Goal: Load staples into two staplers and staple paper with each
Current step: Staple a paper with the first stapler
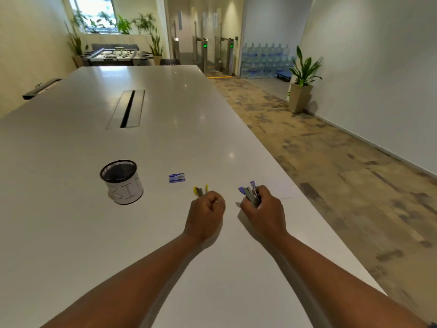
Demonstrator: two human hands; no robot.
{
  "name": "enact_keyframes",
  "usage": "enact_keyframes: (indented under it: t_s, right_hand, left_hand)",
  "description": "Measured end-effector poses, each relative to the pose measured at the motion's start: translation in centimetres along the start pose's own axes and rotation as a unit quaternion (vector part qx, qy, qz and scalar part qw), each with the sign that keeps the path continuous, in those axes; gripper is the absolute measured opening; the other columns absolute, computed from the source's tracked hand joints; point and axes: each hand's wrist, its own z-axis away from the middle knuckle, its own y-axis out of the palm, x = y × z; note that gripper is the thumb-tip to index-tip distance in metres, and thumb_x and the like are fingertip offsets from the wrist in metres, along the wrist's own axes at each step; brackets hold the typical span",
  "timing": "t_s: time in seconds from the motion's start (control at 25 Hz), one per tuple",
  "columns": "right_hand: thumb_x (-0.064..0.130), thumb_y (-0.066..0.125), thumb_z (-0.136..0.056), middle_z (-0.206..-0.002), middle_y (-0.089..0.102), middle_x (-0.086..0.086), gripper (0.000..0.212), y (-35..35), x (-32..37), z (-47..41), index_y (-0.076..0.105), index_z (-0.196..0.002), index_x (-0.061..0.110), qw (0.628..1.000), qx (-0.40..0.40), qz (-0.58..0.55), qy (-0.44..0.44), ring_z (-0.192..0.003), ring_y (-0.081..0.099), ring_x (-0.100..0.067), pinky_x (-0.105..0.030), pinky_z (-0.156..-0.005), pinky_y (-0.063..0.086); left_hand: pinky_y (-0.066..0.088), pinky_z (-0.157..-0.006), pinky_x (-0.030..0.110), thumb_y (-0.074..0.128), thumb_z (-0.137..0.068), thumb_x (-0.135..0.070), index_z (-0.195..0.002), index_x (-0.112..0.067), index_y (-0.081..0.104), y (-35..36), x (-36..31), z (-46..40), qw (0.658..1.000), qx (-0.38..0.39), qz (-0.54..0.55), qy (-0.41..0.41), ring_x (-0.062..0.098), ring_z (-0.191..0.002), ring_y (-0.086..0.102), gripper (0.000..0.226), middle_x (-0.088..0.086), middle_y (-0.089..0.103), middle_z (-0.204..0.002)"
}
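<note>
I see 2 staplers: 1 purple stapler [251, 193] with grey metal parts, and 1 yellow stapler [200, 190] with a grey metal middle. The staple box [177, 177] is blue with a pale label. The bin [123, 182] has black mesh above a white wrap marked with dark handwritten letters. The table [94, 233] is plain glossy white, with a black slot framed in grey. The carpet [331, 162] shows a tan, grey and brown patchwork pattern.
</note>
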Motion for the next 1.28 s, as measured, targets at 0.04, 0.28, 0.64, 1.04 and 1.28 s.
enact_keyframes:
  t_s: [0.04,0.28,0.64,1.04,1.28]
  right_hand:
    - [0.042,0.062,-0.077,-0.058,0.056,0.009,0.021,-0.6,-0.8,-0.3,0.05,-0.077,0.024,1.0,-0.003,-0.011,0.011,-0.054,0.053,-0.011,-0.031,-0.055,0.045]
    - [0.028,0.064,-0.082,-0.055,0.048,0.016,0.023,-2.0,-3.1,-1.2,0.049,-0.069,0.017,0.982,-0.043,-0.173,0.067,-0.049,0.04,-0.003,-0.015,-0.049,0.038]
    - [0.03,0.062,-0.083,-0.066,0.048,0.0,0.032,-1.9,-3.9,-1.9,0.052,-0.081,-0.001,0.963,-0.04,-0.25,0.095,-0.059,0.042,-0.013,-0.031,-0.055,0.04]
    - [0.021,0.074,-0.086,-0.082,0.062,0.003,0.015,-1.4,-1.9,-1.9,0.06,-0.092,0.022,0.942,0.011,-0.283,0.181,-0.073,0.059,-0.015,-0.02,-0.064,0.05]
    - [0.027,0.074,-0.092,-0.076,0.067,-0.005,0.009,0.3,4.2,-1.2,0.074,-0.083,0.026,0.895,0.095,-0.407,0.152,-0.063,0.06,-0.014,-0.031,-0.058,0.05]
  left_hand:
    - [0.042,-0.057,0.023,0.058,-0.09,-0.015,-0.074,-0.022,0.062,1.3,-0.2,-0.9,1.0,0.013,-0.026,0.007,0.002,-0.054,0.051,0.018,-0.013,0.058,-0.056]
    - [0.036,-0.107,0.029,0.071,-0.087,-0.04,-0.146,-0.013,0.048,6.4,0.3,-7.0,0.966,0.148,-0.214,-0.003,0.024,-0.135,0.05,0.069,0.007,0.053,-0.148]
    - [0.047,-0.086,0.038,0.062,-0.085,-0.058,-0.121,-0.025,0.054,7.5,1.3,-8.3,0.908,0.177,-0.371,0.081,0.029,-0.107,0.065,0.049,0.002,0.069,-0.111]
    - [0.045,-0.071,0.025,0.077,-0.082,-0.027,-0.108,-0.023,0.071,2.4,-2.6,-6.4,0.983,0.127,-0.137,0.0,0.015,-0.089,0.065,0.027,-0.004,0.073,-0.101]
    - [0.056,-0.053,0.028,0.08,-0.081,-0.024,-0.106,-0.031,0.067,-3.8,-3.7,-3.4,0.997,0.067,-0.022,-0.045,0.014,-0.073,0.068,0.029,-0.007,0.071,-0.096]
